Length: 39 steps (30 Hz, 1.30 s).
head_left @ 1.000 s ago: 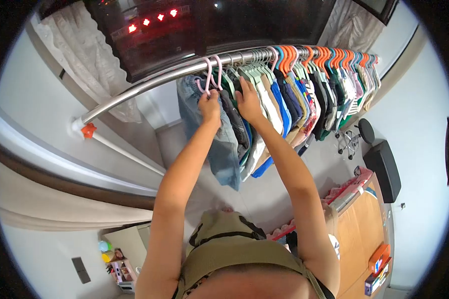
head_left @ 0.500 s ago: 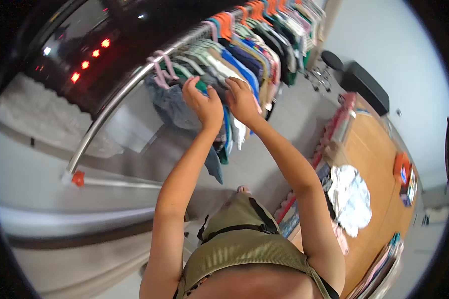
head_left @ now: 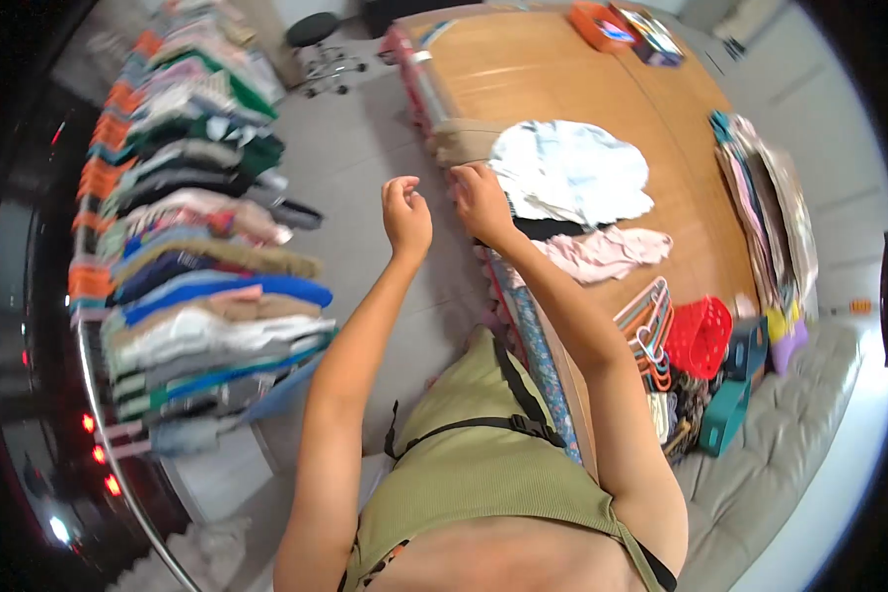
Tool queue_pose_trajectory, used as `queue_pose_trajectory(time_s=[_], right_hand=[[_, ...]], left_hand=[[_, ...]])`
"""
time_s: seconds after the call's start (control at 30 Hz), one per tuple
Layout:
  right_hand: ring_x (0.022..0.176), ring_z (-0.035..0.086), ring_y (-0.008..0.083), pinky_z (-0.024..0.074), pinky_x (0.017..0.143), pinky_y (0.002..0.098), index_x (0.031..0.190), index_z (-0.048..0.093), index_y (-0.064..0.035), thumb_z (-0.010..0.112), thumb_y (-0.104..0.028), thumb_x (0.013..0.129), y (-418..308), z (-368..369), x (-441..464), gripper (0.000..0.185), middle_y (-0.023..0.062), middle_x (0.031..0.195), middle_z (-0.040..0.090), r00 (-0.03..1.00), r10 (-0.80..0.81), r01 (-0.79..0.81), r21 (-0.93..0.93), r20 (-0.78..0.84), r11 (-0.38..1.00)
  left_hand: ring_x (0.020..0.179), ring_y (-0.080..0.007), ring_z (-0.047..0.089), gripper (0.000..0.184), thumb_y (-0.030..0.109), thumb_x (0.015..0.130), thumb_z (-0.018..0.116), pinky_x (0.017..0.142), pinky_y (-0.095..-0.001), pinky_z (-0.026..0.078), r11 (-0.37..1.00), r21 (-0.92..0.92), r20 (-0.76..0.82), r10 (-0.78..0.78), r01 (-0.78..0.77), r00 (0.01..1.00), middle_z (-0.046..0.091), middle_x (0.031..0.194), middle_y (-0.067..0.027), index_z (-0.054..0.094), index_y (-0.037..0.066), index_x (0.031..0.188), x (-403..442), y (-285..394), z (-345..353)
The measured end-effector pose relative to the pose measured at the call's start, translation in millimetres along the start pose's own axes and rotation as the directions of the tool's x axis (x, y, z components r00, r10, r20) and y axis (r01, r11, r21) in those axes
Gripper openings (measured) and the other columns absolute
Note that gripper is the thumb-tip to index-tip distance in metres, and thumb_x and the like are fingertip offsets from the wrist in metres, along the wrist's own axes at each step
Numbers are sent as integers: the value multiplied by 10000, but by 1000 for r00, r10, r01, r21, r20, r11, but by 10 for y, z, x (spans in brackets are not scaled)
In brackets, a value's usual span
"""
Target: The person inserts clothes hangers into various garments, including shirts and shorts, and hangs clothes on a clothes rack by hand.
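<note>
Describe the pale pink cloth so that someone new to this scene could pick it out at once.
Find the broad tan tabletop, right of the clothes rail. On it, near the right hand, lies a white heap; the pink cloth is just below that heap in the picture. Pale pink and smaller, it stands apart from the white heap.

Both arms stretch out ahead of the person's chest (head_left: 474, 564), and I can see the wrists lie closer together than the elbows. The left hand (head_left: 407, 219) is loosely curled, palm partly showing; the right hand (head_left: 481, 204), near it, shows its back, fingers bent.
</note>
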State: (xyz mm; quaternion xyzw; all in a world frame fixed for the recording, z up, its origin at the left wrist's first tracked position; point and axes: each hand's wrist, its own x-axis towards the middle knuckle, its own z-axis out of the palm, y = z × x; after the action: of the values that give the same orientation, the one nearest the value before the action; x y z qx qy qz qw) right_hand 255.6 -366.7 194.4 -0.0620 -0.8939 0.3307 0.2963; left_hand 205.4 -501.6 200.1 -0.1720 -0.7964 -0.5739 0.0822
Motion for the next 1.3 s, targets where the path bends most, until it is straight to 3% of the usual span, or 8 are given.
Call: queue_pose_trajectory(time_s=[0.4,0.57,0.83,0.97,1.07,1.17,1.23,1.3], right_hand=[[956,558,391,452,844,453,1039,607,6,552,-53,811,2612,-928,-940,242,227,991,586,775,598,-632,-209,-207,747],[998,546,387,460,867,447,1070,618,-22,558,-63,805,3079,-907,-1454,276,226,1058,576,539,812,-837,-250,-225,487],[1018,543,378,436,896,468,1212,553,-77,672,-147,776,3415,-573,-1790,457,206,1108,566,82,720,-933,-308,-689,-188],[965,558,353,442,817,457,1141,576,-70,660,-148,797,3500,-642,-1740,363,171,1063,582,-143,774,-937,-168,-616,-307],[925,560,346,432,775,449,1037,585,-47,637,-127,817,3557,-638,-1889,239,147,1012,585,-128,810,-972,-91,-572,-218],[893,557,335,428,782,435,945,563,-23,602,-97,835,3463,-691,-1730,139,146,972,575,-44,702,-988,134,-711,74],[866,551,308,426,782,415,935,548,-19,574,-94,858,3348,-731,-1561,110,140,954,569,-86,671,-938,287,-737,194],[827,525,221,427,776,347,918,521,-18,518,-99,904,3173,-809,-1303,82,108,917,545,-175,679,-823,484,-713,296]], left_hand=[[971,-328,581,210,47,790,595,839,-431,472,956,208,729,-10,-208,684,617,1017,-126,607,69,999,-187,-648,2604],[987,-334,583,269,60,784,623,853,-431,468,931,218,879,-56,-294,474,638,1021,-134,618,64,1053,-152,-906,3101],[1005,-338,583,271,66,793,633,876,-412,462,948,117,993,-107,-298,49,644,1045,-153,651,42,1063,-216,-1346,3933],[946,-328,601,281,72,805,634,845,-401,474,952,-140,987,111,-272,-117,644,1014,-155,650,40,1084,-318,-1466,4236],[948,-315,599,270,82,810,638,828,-381,477,981,-134,969,101,-140,-224,643,980,-155,652,35,1076,-438,-1379,4391],[938,-274,599,351,136,842,624,824,-350,469,1000,-4,963,-4,-27,-271,613,1015,-161,581,-8,1159,-619,-1237,4515],[903,-179,561,408,189,867,638,820,-305,443,998,54,939,-36,44,-343,588,1004,-98,539,-20,1203,-736,-1204,4668],[871,-159,522,347,185,887,615,799,-286,427,926,201,953,-110,320,-281,556,954,-65,551,-7,1168,-858,-1134,4618]])
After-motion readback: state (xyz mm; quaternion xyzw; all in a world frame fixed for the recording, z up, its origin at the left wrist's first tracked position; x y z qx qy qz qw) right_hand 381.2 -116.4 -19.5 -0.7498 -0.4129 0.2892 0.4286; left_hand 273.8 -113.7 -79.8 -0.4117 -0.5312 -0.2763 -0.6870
